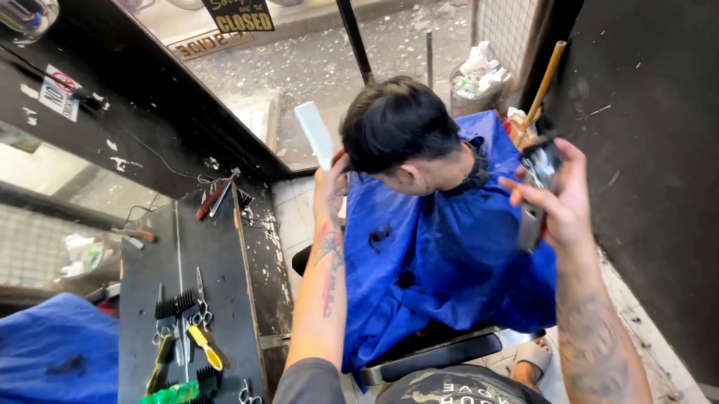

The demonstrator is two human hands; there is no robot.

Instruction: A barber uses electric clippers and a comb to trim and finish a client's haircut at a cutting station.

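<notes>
a dark counter (212,252) sits at eight o'clock, bearing black combs (175,305), scissors (248,399), a yellow-handled tool (204,345) and a green comb (170,396).

Black rectangular door sign (238,11) with yellow and white lettering, hanging tilted behind window glass, top centre-left. White rectangular sticker (60,92) with small red prohibition circle, stuck on dark frame above mirror, upper left. No packages or screens discernible.
</notes>
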